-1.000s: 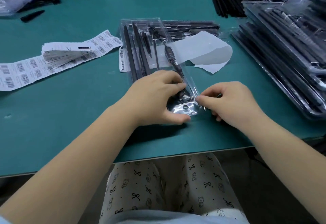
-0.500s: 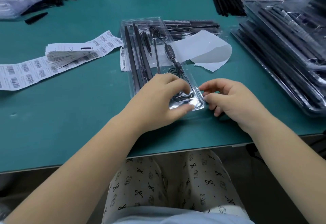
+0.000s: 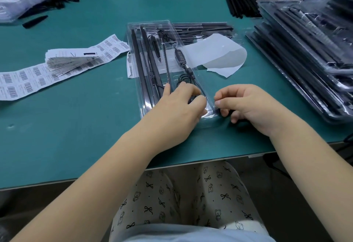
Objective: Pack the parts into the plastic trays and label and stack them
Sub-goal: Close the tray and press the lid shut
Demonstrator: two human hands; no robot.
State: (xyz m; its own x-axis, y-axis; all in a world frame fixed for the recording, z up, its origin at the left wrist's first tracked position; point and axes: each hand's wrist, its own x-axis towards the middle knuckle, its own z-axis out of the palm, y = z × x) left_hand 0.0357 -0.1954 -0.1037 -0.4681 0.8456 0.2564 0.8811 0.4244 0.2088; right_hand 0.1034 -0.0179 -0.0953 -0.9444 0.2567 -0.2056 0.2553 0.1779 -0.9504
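Barcode label strips (image 3: 57, 66) lie far left of the left hand on the green worktop (image 3: 76, 117), printing too small to read. 1 more barcode label (image 3: 129, 66) sticks out from under the tray's left edge, also unreadable. No brand visible.

Clear plastic tray (image 3: 150, 28) lies lengthwise straight ahead of both hands, near end under them. Inside: long black rods on the left side, a shorter black tool in the middle, a black inline controller (image 3: 179, 55) with small buttons and a coiled cable (image 3: 183, 78) on the right side.

Left hand (image 3: 177, 108) rests on the tray's near end, fingers curled and pressing on the cable area; whether it actually pinches the cable, cannot tell. Right hand (image 3: 246, 106) is just beside the tray's near right corner, fingers curled, thumb and forefinger tips at the tray edge, appears to pinch it.

White backing sheet (image 3: 215, 54) lies ahead of the right hand, overlapping a second tray. Stack of filled trays (image 3: 305, 54) is far right of the right hand.

Versus 0.5 s ago: both hands keep much the same pose at the near end; left fingers sit slightly further over the cable.
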